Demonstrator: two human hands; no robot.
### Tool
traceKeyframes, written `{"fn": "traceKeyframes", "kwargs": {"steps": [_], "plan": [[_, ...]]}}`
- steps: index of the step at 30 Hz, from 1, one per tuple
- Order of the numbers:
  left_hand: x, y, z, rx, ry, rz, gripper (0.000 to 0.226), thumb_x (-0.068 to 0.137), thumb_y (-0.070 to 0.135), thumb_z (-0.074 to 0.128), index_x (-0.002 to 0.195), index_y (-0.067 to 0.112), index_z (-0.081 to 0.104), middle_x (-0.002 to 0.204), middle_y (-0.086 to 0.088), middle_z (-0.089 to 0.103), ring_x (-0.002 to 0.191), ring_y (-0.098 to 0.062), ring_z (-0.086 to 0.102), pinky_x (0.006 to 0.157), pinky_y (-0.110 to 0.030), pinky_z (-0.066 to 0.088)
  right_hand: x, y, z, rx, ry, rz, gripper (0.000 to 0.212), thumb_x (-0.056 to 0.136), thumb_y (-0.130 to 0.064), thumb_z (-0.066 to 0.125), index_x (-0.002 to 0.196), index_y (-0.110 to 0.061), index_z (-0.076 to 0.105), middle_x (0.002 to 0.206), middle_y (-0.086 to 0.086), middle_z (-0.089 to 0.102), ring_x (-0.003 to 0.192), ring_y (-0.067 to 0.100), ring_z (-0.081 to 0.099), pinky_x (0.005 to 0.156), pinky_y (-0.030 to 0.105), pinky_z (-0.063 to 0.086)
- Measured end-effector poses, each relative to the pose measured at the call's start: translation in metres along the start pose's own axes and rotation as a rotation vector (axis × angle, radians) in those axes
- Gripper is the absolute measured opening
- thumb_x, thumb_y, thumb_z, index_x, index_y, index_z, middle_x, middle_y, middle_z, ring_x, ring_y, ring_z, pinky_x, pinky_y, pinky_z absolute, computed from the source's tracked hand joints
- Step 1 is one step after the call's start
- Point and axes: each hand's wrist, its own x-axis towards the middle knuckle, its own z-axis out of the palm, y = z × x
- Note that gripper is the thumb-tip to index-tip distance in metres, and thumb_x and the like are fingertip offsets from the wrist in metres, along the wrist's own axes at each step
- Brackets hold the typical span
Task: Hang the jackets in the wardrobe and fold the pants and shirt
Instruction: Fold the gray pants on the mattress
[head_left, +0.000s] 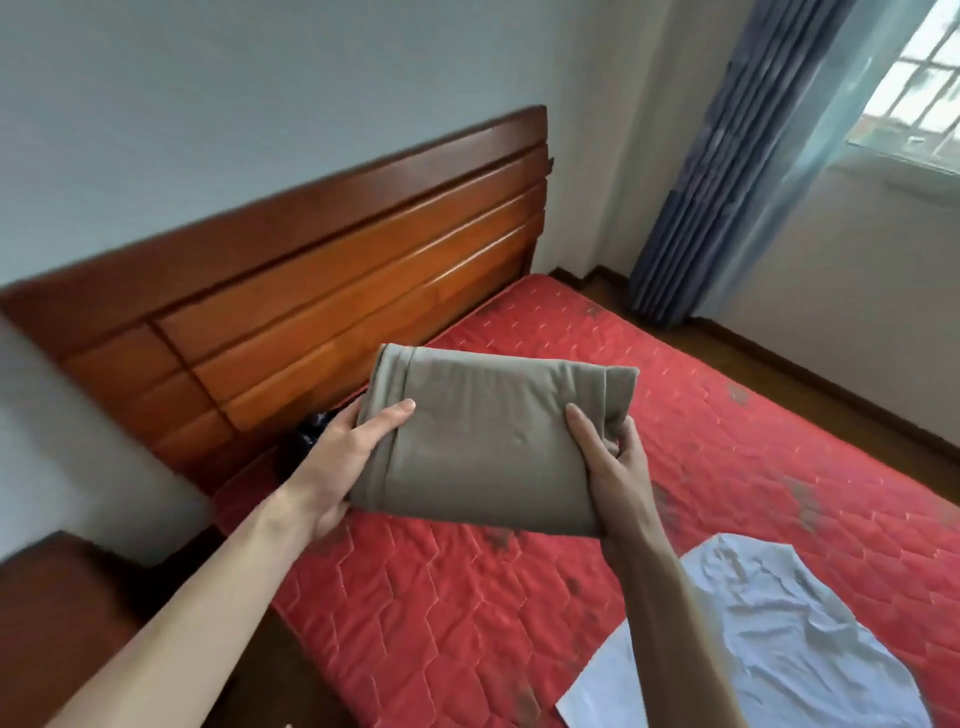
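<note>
Both hands — left hand (332, 457), right hand (615, 462) — grip the folded taupe pants (488, 441), thumbs pressed on top, above the red mattress (467, 613).

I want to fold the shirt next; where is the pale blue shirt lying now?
In the head view, the crumpled pale blue cotton shirt lies at the lower right on the red quilted mattress, beside the right forearm.

Soft daylight, wide-angle bend, slight blur

Light comes from the window (919, 88) far up and right of the hands, blown out white. The wall beyond them sits in even, dim grey. The headboard (311, 291) bows, edges smear, and shadows under the hands are faint.
</note>
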Motion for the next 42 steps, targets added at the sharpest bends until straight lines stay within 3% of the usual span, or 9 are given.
{"fn": "traceKeyframes", "kwargs": {"steps": [6, 12, 19, 27, 31, 33, 36, 38, 42], "plan": [[-0.064, 0.013, -0.077, -0.054, 0.291, 0.09, 0.053, 0.083, 0.058, 0.078, 0.127, 0.029, 0.071, 0.121, -0.001, 0.078, 0.111, -0.022, 0.075, 0.094, -0.042, 0.056, -0.012, -0.011, 0.095, -0.043, -0.264, -0.035, 0.032, 0.092, -0.043, 0.077, 0.119, -0.029, 0.066, 0.108, -0.005, 0.079, 0.099, 0.014, 0.076, 0.075, 0.023, 0.061], [-0.138, 0.022, -0.167, -0.048, 0.59, 0.168, 0.053, 0.082, 0.065, 0.077, 0.124, 0.034, 0.07, 0.114, 0.01, 0.078, 0.104, -0.01, 0.076, 0.088, -0.034, 0.057, -0.039, -0.001, 0.213, -0.114, -0.507, -0.049, 0.032, 0.094, -0.047, 0.075, 0.122, -0.035, 0.065, 0.113, -0.01, 0.077, 0.104, 0.01, 0.075, 0.075, 0.019, 0.059], [-0.237, 0.016, -0.273, -0.085, 0.899, 0.228, 0.044, 0.086, 0.057, 0.076, 0.118, 0.027, 0.071, 0.108, 0.011, 0.079, 0.097, -0.006, 0.076, 0.08, -0.029, 0.056, -0.111, 0.026, 0.351, -0.148, -0.755, -0.029, 0.024, 0.088, -0.058, 0.076, 0.108, -0.047, 0.068, 0.11, -0.008, 0.079, 0.099, 0.014, 0.077, 0.075, 0.028, 0.062], [-0.343, -0.003, -0.378, -0.129, 1.108, 0.288, 0.043, 0.086, 0.058, 0.075, 0.119, 0.031, 0.069, 0.106, 0.017, 0.078, 0.096, 0.0, 0.074, 0.075, -0.019, 0.057, -0.21, 0.055, 0.484, -0.213, -0.912, -0.082, 0.033, 0.092, -0.049, 0.075, 0.114, -0.024, 0.072, 0.099, -0.003, 0.081, 0.089, 0.016, 0.079, 0.067, 0.023, 0.061], [-0.391, -0.015, -0.419, -0.189, 1.223, 0.271, 0.044, 0.086, 0.058, 0.078, 0.119, 0.031, 0.07, 0.107, 0.013, 0.078, 0.1, -0.005, 0.075, 0.091, -0.035, 0.058, -0.253, 0.069, 0.538, -0.254, -1.008, -0.094, 0.036, 0.09, -0.054, 0.076, 0.11, -0.024, 0.073, 0.098, -0.005, 0.081, 0.09, 0.014, 0.079, 0.077, 0.032, 0.061], [-0.412, -0.019, -0.436, -0.223, 1.28, 0.288, 0.047, 0.083, 0.061, 0.08, 0.119, 0.034, 0.069, 0.107, 0.015, 0.078, 0.099, -0.004, 0.074, 0.088, -0.032, 0.058, -0.271, 0.076, 0.566, -0.272, -1.052, -0.099, 0.035, 0.089, -0.055, 0.076, 0.107, -0.025, 0.074, 0.097, -0.006, 0.081, 0.089, 0.013, 0.078, 0.078, 0.034, 0.06], [-0.44, -0.023, -0.459, -0.249, 1.38, 0.319, 0.047, 0.077, 0.065, 0.08, 0.114, 0.039, 0.068, 0.103, 0.023, 0.077, 0.095, 0.002, 0.074, 0.076, -0.02, 0.057, -0.297, 0.087, 0.609, -0.293, -1.122, -0.116, 0.032, 0.09, -0.053, 0.075, 0.104, -0.025, 0.074, 0.094, -0.008, 0.081, 0.086, 0.009, 0.078, 0.069, 0.022, 0.058], [-0.456, -0.025, -0.475, -0.268, 1.45, 0.323, 0.047, 0.078, 0.063, 0.081, 0.116, 0.04, 0.068, 0.105, 0.022, 0.076, 0.098, 0.001, 0.073, 0.081, -0.025, 0.058, -0.313, 0.095, 0.638, -0.291, -1.174, -0.119, 0.029, 0.091, -0.05, 0.075, 0.103, -0.024, 0.074, 0.092, -0.009, 0.081, 0.084, 0.006, 0.077, 0.061, 0.015, 0.055], [-0.487, -0.028, -0.508, -0.29, 1.596, 0.325, 0.036, 0.085, 0.055, 0.08, 0.114, 0.038, 0.068, 0.103, 0.02, 0.077, 0.095, -0.002, 0.074, 0.079, -0.026, 0.059, -0.345, 0.114, 0.699, -0.322, -1.306, -0.125, 0.03, 0.092, -0.051, 0.075, 0.104, -0.024, 0.075, 0.095, -0.004, 0.081, 0.09, 0.014, 0.078, 0.076, 0.035, 0.061]]}}
